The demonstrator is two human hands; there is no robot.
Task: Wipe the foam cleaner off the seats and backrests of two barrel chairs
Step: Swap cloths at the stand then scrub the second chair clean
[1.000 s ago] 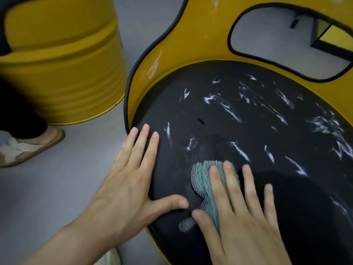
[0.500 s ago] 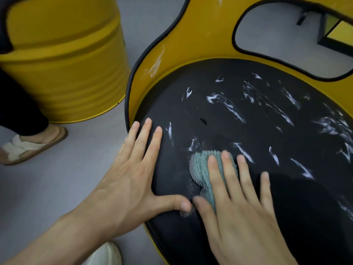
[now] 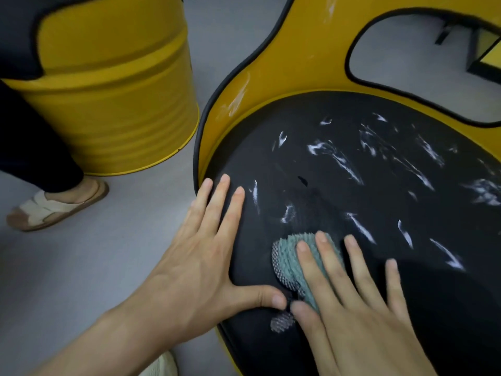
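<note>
A yellow barrel chair fills the right of the view; its black round seat (image 3: 339,185) carries several white foam streaks (image 3: 349,169), and its yellow backrest (image 3: 298,66) shows a few faint smears. My right hand (image 3: 352,302) presses flat, fingers straight, on a teal nubby cloth (image 3: 290,256) at the seat's front left. My left hand (image 3: 200,256) lies flat on the seat's left edge, fingers spread, thumb nearly touching the cloth. A second yellow barrel chair (image 3: 116,104) stands at the upper left.
Another person's foot in a beige sandal (image 3: 54,207) and dark trouser leg stand on the grey floor (image 3: 81,267) beside the second chair. A cut-out opening in the backrest (image 3: 406,55) shows floor and a dark furniture frame behind.
My right hand and the cloth have slid a little toward the seat's front edge after moving forward. My left hand has stayed on the seat's edge. The view shifted slightly.
</note>
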